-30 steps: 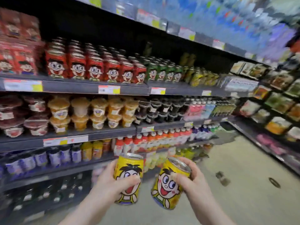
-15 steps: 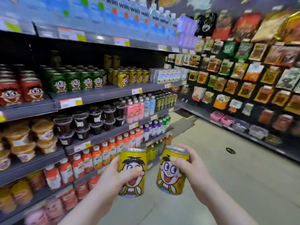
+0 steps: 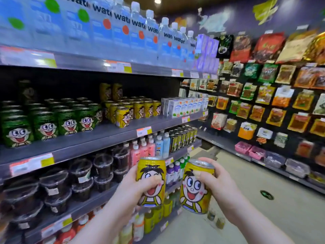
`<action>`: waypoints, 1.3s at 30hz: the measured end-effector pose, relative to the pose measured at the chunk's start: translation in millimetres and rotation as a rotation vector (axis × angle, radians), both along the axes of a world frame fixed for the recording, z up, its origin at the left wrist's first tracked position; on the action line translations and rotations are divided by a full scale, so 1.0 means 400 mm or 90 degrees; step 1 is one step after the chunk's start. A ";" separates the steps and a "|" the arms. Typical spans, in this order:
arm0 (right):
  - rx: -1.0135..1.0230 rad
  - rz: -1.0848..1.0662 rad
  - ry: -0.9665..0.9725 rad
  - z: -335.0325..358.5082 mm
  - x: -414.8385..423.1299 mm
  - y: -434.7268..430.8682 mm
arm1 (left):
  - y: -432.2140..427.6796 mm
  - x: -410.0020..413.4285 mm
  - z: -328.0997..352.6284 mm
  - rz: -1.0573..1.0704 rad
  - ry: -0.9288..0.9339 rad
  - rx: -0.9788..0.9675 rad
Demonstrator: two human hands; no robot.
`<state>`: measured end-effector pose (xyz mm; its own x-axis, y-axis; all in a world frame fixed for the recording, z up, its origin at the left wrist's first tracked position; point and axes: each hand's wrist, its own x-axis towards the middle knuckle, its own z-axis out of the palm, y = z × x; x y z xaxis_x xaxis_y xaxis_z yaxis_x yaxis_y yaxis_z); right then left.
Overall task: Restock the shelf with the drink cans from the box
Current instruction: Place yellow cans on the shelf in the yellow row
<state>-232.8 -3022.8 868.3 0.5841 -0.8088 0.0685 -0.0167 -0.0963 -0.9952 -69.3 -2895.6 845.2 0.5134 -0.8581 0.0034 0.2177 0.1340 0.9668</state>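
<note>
My left hand grips a yellow drink can with a cartoon face, held upright at lower centre. Just to its right, my right hand holds a second yellow can, tilted slightly. Both cans hang in the aisle, below and in front of the grey shelf. On that shelf stand several matching yellow cans, one of them set forward alone. The box is out of sight.
Green cartoon cans fill the shelf's left part, white cartons its right end. Water bottles line the shelf above, black cups and bottles the shelves below. Snack bags hang on the right-hand wall. The pale aisle floor runs ahead.
The view has swung right along the shelves and up; the yellow cans on the shelf are now nearer and more central. Both hands still hold their cans, raised a little.
</note>
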 end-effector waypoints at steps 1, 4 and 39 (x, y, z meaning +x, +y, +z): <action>-0.006 -0.004 -0.005 0.004 0.033 -0.030 | -0.032 0.031 0.008 0.005 -0.001 -0.004; -0.015 0.003 -0.011 0.005 0.121 -0.110 | -0.108 0.105 0.019 0.040 0.007 -0.011; -0.233 0.582 0.101 0.071 1.067 -0.770 | -0.493 0.407 0.071 0.597 -0.061 -0.012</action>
